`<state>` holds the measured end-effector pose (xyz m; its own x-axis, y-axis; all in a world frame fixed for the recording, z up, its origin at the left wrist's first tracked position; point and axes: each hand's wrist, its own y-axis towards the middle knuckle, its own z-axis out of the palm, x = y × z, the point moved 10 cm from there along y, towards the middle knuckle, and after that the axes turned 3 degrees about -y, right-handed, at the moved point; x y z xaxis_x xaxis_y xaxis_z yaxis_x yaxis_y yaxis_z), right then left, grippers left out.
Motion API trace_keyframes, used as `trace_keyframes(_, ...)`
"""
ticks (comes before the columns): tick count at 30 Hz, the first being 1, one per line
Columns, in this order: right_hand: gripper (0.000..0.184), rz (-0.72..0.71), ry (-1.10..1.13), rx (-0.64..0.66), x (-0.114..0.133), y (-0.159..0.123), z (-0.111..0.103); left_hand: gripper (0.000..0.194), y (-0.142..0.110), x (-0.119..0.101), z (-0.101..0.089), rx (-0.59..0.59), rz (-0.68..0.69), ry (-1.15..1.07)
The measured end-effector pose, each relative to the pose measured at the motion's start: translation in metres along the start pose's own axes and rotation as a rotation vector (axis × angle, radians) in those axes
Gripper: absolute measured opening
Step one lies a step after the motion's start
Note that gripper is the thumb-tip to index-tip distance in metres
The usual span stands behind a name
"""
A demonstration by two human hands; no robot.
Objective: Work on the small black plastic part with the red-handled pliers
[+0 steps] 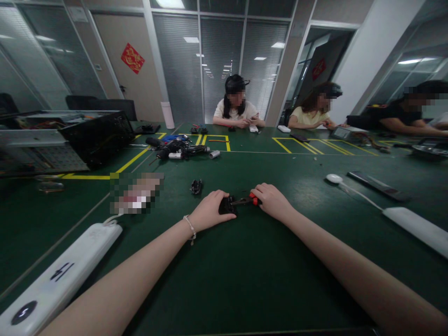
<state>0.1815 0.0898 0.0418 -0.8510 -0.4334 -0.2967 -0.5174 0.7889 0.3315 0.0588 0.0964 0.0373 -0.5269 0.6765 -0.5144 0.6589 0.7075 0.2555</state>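
Note:
My left hand (pixel 210 212) is closed around a small black part (pixel 227 205) resting on the green table (pixel 224 275). My right hand (pixel 271 200) grips the red handle of a small tool (pixel 249 200), whose dark tip reaches into the black part. Both hands meet at the table's middle. A second small black part (pixel 196 186) lies just beyond my left hand. What the tool's tip does inside the part is too small to make out.
A white power strip (pixel 59 275) lies at the near left, another (pixel 415 226) at the right with a white round piece (pixel 334 178). An open computer case (pixel 63 137) stands at far left. A tool pile (pixel 180 148) lies beyond. Three people sit across the table.

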Motion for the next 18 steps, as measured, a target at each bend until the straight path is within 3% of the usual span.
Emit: trace_keyframes(18,0.032,0.023,-0.008,-0.013,-0.0011,-0.0011,-0.0009,0.054,0.0,0.0005,-0.0008,0.006,-0.006,-0.004)
